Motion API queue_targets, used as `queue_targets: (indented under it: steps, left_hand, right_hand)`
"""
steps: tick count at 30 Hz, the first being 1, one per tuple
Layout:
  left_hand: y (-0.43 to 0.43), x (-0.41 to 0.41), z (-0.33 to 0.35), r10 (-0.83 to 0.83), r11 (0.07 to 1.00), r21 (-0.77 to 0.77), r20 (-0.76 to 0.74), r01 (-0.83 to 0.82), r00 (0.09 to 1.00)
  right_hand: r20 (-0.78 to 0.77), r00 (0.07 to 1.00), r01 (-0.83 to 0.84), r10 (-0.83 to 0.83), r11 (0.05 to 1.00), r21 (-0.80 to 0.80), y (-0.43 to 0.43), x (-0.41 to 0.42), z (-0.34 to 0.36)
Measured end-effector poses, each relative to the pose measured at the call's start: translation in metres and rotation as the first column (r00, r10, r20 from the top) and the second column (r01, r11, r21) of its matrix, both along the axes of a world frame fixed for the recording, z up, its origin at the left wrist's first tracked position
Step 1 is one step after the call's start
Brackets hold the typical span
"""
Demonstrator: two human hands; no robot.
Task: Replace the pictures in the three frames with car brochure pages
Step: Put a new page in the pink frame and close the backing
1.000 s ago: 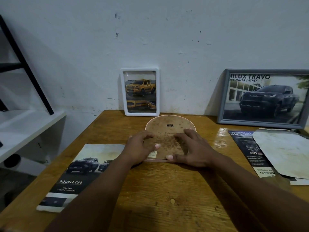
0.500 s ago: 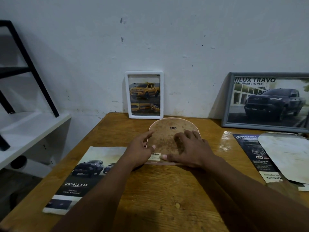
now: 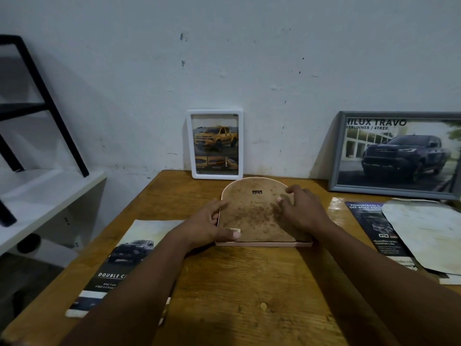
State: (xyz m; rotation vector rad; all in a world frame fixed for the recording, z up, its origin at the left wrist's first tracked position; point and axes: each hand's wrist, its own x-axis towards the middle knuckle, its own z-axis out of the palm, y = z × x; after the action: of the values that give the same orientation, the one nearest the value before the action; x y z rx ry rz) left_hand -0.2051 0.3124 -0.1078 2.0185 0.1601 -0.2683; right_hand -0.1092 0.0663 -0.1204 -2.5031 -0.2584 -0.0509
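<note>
An arched pink frame (image 3: 252,213) lies face down on the wooden table (image 3: 237,290), its stained brown backing board up. My left hand (image 3: 209,226) grips its left edge, thumb on the lower left corner. My right hand (image 3: 303,211) rests fingers-down on the right side of the backing. A small white frame (image 3: 215,144) with a yellow pickup page leans on the wall behind. A grey frame (image 3: 396,153) with a dark pickup page leans at the right. A "Double Cab" brochure page (image 3: 119,260) lies at the left, partly under my left forearm.
A dark brochure (image 3: 374,226) and a pale, stained arched sheet (image 3: 429,233) lie at the table's right edge. A white shelf (image 3: 45,193) with a black metal stand (image 3: 50,103) sits left of the table. The white wall rises right behind the table.
My right hand has slid from the lower middle of the backing up to its right side. My left hand has shifted onto the frame's left edge. The view has tilted slightly.
</note>
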Motion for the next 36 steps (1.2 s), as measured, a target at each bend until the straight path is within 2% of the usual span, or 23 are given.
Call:
queue_targets:
  steps: [3, 5, 9, 15, 19, 23, 27, 29, 32, 36]
  left_hand:
    - [0.003, 0.004, 0.004, -0.049, 0.998, 0.037, -0.065, 0.051, 0.997]
    - [0.003, 0.006, 0.004, -0.064, 0.995, 0.073, -0.082, 0.070, 0.995]
    - [0.004, 0.007, 0.000, -0.024, 0.999, -0.029, -0.063, 0.022, 0.998]
    - [0.001, 0.003, -0.003, 0.006, 0.996, -0.086, 0.020, -0.004, 1.000]
    - [-0.001, 0.003, -0.001, 0.053, 0.985, -0.166, 0.065, -0.041, 0.997]
    - [-0.003, 0.005, 0.005, 0.104, 0.955, -0.283, 0.037, -0.089, 0.994]
    - [-0.007, 0.007, 0.007, 0.102, 0.940, -0.326, -0.013, -0.101, 0.995]
    - [-0.009, 0.007, 0.008, 0.095, 0.955, -0.282, 0.000, -0.091, 0.995]
    - [-0.013, 0.006, 0.007, 0.081, 0.982, -0.171, 0.034, -0.074, 0.996]
    - [-0.017, 0.007, 0.001, 0.089, 0.993, -0.084, 0.062, -0.084, 0.994]
  right_hand:
    - [-0.021, 0.999, 0.044, -0.046, 0.995, -0.094, 0.007, 0.001, -0.001]
    - [0.008, 0.995, 0.099, -0.099, 0.991, -0.085, 0.014, 0.000, -0.001]
    - [0.019, 0.989, 0.144, -0.145, 0.988, 0.048, 0.019, 0.000, -0.002]
    - [-0.062, 0.995, 0.092, -0.080, 0.967, 0.237, 0.007, 0.004, 0.008]
    - [-0.133, 0.991, 0.040, 0.018, 0.907, 0.420, 0.004, -0.001, 0.021]
    - [-0.178, 0.983, 0.135, -0.042, 0.825, 0.548, -0.002, -0.008, 0.019]
    - [-0.322, 0.942, 0.267, -0.089, 0.783, 0.563, -0.010, -0.012, 0.023]
    - [-0.425, 0.905, 0.274, -0.019, 0.790, 0.548, -0.017, -0.016, 0.028]
    - [-0.496, 0.856, 0.141, 0.145, 0.858, 0.493, -0.032, -0.022, 0.037]
    - [-0.499, 0.837, -0.009, 0.225, 0.917, 0.399, -0.038, -0.032, 0.044]
